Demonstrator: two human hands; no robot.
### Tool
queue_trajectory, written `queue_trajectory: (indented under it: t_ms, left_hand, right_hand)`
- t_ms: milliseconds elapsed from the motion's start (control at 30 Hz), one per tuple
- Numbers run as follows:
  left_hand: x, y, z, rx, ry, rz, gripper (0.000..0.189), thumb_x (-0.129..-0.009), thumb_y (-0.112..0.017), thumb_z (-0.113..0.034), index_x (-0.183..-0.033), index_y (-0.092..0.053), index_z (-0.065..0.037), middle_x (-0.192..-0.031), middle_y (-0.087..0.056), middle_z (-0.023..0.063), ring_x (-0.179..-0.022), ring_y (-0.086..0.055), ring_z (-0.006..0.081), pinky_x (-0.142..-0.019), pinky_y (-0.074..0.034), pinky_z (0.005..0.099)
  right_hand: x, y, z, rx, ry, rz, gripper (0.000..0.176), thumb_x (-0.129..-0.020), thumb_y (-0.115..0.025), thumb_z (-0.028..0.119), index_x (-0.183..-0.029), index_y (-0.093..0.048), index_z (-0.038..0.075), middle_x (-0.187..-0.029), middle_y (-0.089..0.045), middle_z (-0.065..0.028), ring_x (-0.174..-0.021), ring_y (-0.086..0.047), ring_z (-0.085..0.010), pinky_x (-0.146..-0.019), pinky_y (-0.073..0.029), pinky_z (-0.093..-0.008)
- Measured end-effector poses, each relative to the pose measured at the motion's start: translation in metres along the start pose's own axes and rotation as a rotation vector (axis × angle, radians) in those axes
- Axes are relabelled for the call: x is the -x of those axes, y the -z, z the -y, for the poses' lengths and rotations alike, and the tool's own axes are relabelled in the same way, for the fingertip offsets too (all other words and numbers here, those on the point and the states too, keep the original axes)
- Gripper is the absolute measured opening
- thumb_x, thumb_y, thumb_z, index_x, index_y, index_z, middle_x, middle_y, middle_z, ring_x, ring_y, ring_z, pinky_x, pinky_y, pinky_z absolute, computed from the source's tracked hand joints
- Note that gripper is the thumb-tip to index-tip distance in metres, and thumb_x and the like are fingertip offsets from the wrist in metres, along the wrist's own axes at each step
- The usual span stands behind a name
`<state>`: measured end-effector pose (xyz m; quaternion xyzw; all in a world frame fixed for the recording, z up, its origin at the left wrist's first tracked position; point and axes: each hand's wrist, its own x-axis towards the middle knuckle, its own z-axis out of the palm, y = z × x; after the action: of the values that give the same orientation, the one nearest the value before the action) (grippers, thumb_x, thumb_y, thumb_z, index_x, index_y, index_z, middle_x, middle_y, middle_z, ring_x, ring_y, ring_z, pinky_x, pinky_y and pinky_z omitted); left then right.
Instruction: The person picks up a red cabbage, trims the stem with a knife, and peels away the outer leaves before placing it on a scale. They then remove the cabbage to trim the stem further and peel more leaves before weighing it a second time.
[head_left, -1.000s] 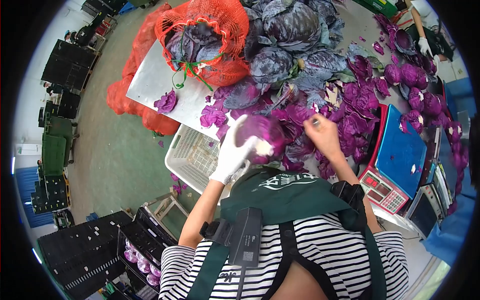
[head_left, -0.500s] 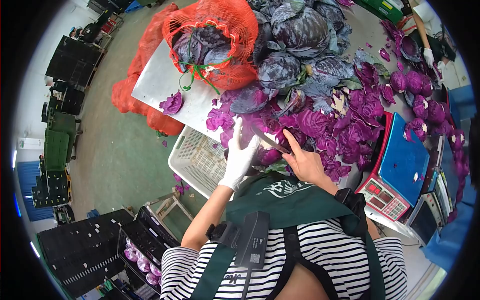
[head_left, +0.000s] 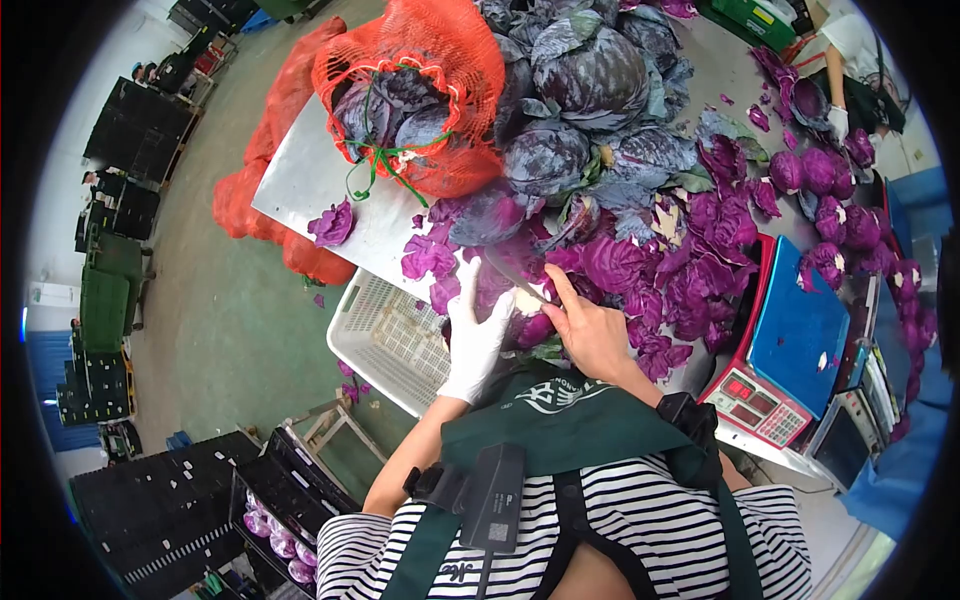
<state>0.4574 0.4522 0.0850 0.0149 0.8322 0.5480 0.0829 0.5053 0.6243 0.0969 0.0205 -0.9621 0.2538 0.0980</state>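
Note:
My left hand (head_left: 474,335), in a white glove, rests with thumb and fingers apart against a purple cabbage (head_left: 496,285) at the table's near edge. Bare, my right hand (head_left: 590,330) is wrapped round the handle of a knife (head_left: 520,280), its index finger stretched along it. The blade lies over the cabbage, near its pale cut part. Loose purple leaves (head_left: 620,262) lie to the right, and dark outer-leaved cabbages (head_left: 590,75) are piled behind. A red mesh bag (head_left: 450,50) holding cabbages sits at the back left of the table.
Below the table's left edge is a white crate (head_left: 385,335). A red scale with a blue plate (head_left: 800,320) stands at right, beside trimmed cabbages (head_left: 820,172). A co-worker's gloved hand (head_left: 838,122) shows at far right. A green crate (head_left: 750,22) stands at the back.
The view has shifted slightly, so most things sit a little further left. My hands remain at the cabbage, and the co-worker's gloved hand has moved relative to the trimmed cabbages.

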Motion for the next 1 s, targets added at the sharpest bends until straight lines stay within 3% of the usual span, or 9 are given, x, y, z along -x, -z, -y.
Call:
queue_trajectory:
  t_ms: [133,233,433,533,567,600,667,800,1000]
  left_hand:
    - [0.007,0.000,-0.002,0.035,-0.010,-0.029,0.063,-0.087,-0.062,-0.014,-0.143,-0.035,-0.007,-0.131,-0.047,0.0160,-0.120,-0.046,0.0242,-0.104,-0.033,0.0371]
    - [0.021,-0.002,0.001,0.142,-0.038,-0.041,0.066,-0.085,-0.062,-0.011,-0.144,-0.033,-0.007,-0.136,-0.042,0.0147,-0.124,-0.044,0.0237,-0.107,-0.031,0.0359]
    - [0.022,0.006,-0.011,0.641,0.045,0.069,0.082,-0.077,-0.072,-0.011,-0.144,-0.025,-0.004,-0.140,-0.035,0.0172,-0.129,-0.036,0.0259,-0.109,-0.028,0.0379]
    - [0.008,0.005,-0.024,0.417,-0.047,0.154,0.089,-0.074,-0.076,-0.013,-0.144,-0.021,-0.004,-0.140,-0.034,0.0174,-0.129,-0.036,0.0275,-0.109,-0.029,0.0390]
    - [0.011,0.009,-0.039,0.665,0.307,0.282,0.093,-0.070,-0.081,-0.020,-0.143,-0.024,-0.003,-0.140,-0.034,0.0188,-0.130,-0.035,0.0287,-0.109,-0.029,0.0392]
    - [0.010,0.000,-0.029,0.667,0.306,0.288,0.093,-0.070,-0.081,-0.020,-0.143,-0.024,-0.003,-0.140,-0.034,0.0188,-0.130,-0.035,0.0287,-0.109,-0.029,0.0392]
    - [0.003,-0.022,0.002,0.452,-0.023,0.197,0.091,-0.071,-0.079,-0.015,-0.143,-0.024,-0.009,-0.133,-0.040,0.0176,-0.114,-0.052,0.0286,-0.095,-0.046,0.0379]
    - [0.011,-0.014,-0.013,-0.007,-0.227,0.205,0.103,-0.062,-0.085,-0.031,-0.142,-0.027,-0.002,-0.141,-0.032,0.0210,-0.135,-0.028,0.0315,-0.113,-0.023,0.0399]
    - [0.018,-0.001,-0.022,-0.175,-0.346,0.243,0.103,-0.059,-0.083,-0.028,-0.143,-0.027,-0.005,-0.146,-0.025,0.0228,-0.138,-0.024,0.0363,-0.113,-0.022,0.0416]
  right_hand:
    - [-0.008,-0.006,-0.020,-0.058,0.184,-0.124,0.048,-0.094,-0.053,0.034,-0.136,-0.045,0.011,-0.057,-0.056,-0.0053,-0.041,-0.053,-0.0207,-0.038,-0.040,-0.0340]
    - [-0.025,0.001,-0.031,-0.984,-0.526,-0.043,0.039,-0.100,-0.042,0.029,-0.130,-0.051,0.005,-0.054,-0.045,0.0030,-0.043,-0.041,-0.0052,-0.039,-0.032,-0.0231]
    - [-0.016,0.031,0.004,-0.832,-0.245,0.013,0.037,-0.098,-0.049,0.026,-0.130,-0.051,0.007,-0.058,-0.048,0.0000,-0.051,-0.045,-0.0063,-0.048,-0.037,-0.0243]
    - [-0.020,0.063,0.014,-0.754,-0.220,-0.003,0.037,-0.097,-0.052,0.024,-0.130,-0.051,0.008,-0.060,-0.047,0.0002,-0.053,-0.044,-0.0062,-0.049,-0.038,-0.0252]
    - [-0.021,0.067,0.014,-0.731,-0.184,-0.009,0.036,-0.097,-0.052,0.023,-0.130,-0.052,0.008,-0.061,-0.048,0.0003,-0.054,-0.045,-0.0060,-0.049,-0.038,-0.0250]
    - [-0.021,0.069,0.012,-0.709,-0.146,-0.014,0.036,-0.097,-0.052,0.023,-0.130,-0.052,0.009,-0.062,-0.049,0.0004,-0.054,-0.045,-0.0058,-0.049,-0.038,-0.0248]
    - [-0.023,0.066,0.001,-0.953,-0.319,-0.031,0.029,-0.099,-0.048,0.027,-0.115,-0.059,0.005,-0.060,-0.047,0.0025,-0.051,-0.041,-0.0029,-0.045,-0.034,-0.0205]
    - [-0.028,0.058,-0.084,-1.195,-0.594,-0.207,0.037,-0.101,-0.040,0.037,-0.080,-0.050,0.007,-0.055,-0.045,0.0019,-0.040,-0.040,-0.0045,-0.035,-0.029,-0.0201]
    - [-0.020,0.047,-0.107,-1.005,-0.631,-0.244,0.033,-0.100,-0.042,0.038,-0.094,-0.052,0.007,-0.055,-0.043,0.0010,-0.040,-0.038,-0.0051,-0.036,-0.028,-0.0207]
